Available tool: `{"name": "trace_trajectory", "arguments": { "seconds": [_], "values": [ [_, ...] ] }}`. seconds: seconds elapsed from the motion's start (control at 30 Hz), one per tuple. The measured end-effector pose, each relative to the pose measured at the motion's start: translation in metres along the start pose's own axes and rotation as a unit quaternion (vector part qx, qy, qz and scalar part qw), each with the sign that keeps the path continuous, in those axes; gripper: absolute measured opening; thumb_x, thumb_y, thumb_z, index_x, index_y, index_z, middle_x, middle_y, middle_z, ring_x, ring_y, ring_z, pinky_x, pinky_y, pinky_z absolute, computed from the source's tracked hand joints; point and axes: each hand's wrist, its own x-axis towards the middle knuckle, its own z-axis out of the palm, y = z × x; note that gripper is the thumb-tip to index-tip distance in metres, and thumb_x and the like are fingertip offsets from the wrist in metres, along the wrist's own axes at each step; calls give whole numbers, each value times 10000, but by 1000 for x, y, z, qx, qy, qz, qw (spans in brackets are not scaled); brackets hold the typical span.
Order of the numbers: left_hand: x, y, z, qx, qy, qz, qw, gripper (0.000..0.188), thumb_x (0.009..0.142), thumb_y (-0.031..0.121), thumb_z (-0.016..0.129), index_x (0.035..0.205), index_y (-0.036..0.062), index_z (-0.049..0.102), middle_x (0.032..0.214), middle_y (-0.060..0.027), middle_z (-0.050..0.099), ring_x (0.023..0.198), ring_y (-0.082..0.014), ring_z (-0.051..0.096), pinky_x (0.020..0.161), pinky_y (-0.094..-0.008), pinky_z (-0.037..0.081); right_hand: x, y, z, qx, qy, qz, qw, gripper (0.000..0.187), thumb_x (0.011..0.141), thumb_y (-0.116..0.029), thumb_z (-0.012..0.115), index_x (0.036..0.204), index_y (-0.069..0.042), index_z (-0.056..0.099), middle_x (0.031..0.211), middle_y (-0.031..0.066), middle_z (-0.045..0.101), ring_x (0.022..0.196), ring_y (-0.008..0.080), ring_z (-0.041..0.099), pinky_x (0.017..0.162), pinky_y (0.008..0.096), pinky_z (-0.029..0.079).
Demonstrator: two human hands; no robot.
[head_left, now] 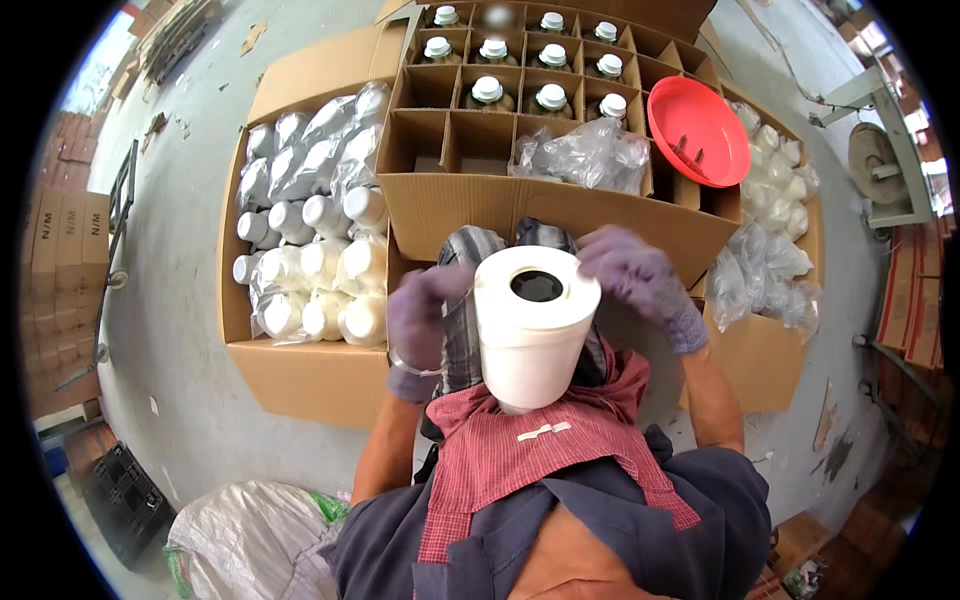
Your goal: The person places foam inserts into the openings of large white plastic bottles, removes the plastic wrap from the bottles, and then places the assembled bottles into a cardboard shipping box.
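Observation:
A white plastic tub [535,345] stands upright between my knees, its round white lid around a dark circular opening [537,286]. Both my hands wear purple gloves. My left hand [420,320] is beside the tub's left side, its fingers smeared by motion. At the right, my right hand [640,275] has its bent fingertips close to the upper rim; whether they grip it is unclear. Just beyond, a divided cardboard box [455,205] holds several clear bottles with white caps [487,90] and crumpled clear plastic bags [590,155].
A red round dish [715,130] with small dark pieces rests on the divided box's right corner. Open boxes flank it: white bottles [320,262] in plastic at left, bagged pale bottles [780,185] at right. A white woven sack [250,540] lies lower left.

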Motion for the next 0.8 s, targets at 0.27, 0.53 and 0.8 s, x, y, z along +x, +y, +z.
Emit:
{"name": "trace_trajectory", "arguments": {
  "seconds": [0.27,0.53,0.8],
  "values": [
    [0,19,15,242,-69,82,964,419,1003,247,349,1187,-31,602,1172,-151,636,1131,-250,586,1039,-365,406,4,-19,10,-6,-67,-25,997,291,799,-218,716,1053,-77,709,1176,103,631,1173,261,538,1073,426,374],
    [4,31,47,104,-170,5,980,647,1012,364,379,1484,-46,211,1487,-195,354,1374,-273,356,1136,-382,264,18,-72,27,-41,-77,13,996,506,831,-292,674,1248,-19,586,1220,178,604,1129,325,582,973,400,448],
    [-109,-3,11,187,-204,-58,959,960,779,289,765,1502,3,202,1531,-191,243,1414,-298,284,1140,-404,285,-109,-23,31,63,183,286,938,481,987,-347,495,1258,45,550,1170,145,631,1098,208,577,968,319,436]
  ]
}}
